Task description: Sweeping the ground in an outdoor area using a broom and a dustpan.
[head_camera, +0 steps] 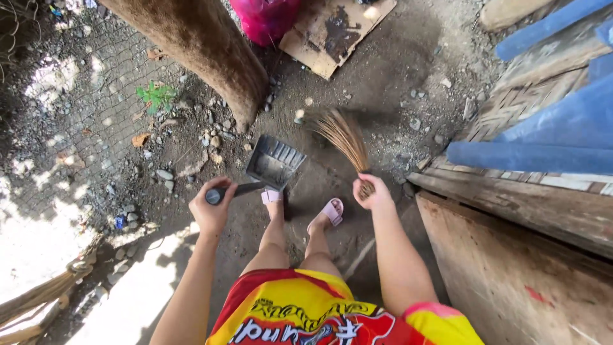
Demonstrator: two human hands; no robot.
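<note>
Head view, looking down at bare dirt ground, centre of frame

Left hand [212, 207], lower-left of centre: fingers curled tight round the black handle of a dustpan [273, 163]. Pan is dark grey, ribbed inside, mouth facing up-frame, lying on the dirt just above the feet, centre of frame

Right hand [372, 193], right of centre: fist closed round the bound end of a short stick broom [343, 136]. Bristles fan out up and to the left, tips on the ground just right of the pan; tips and pan close but not touching, as far as I can tell

Pink sandals [332, 209] on both feet, between the two hands; left one partly hidden behind the pan handle

Surroundings: tree trunk [204, 45] upper left-centre w/ pebbles at its base; small green weed [155, 96] left of it; torn cardboard [335, 32] top centre, pink bag [265, 19] beside it; blue planks [549, 137] and woven wall at right edge; wood board [511, 268] lower right
</note>
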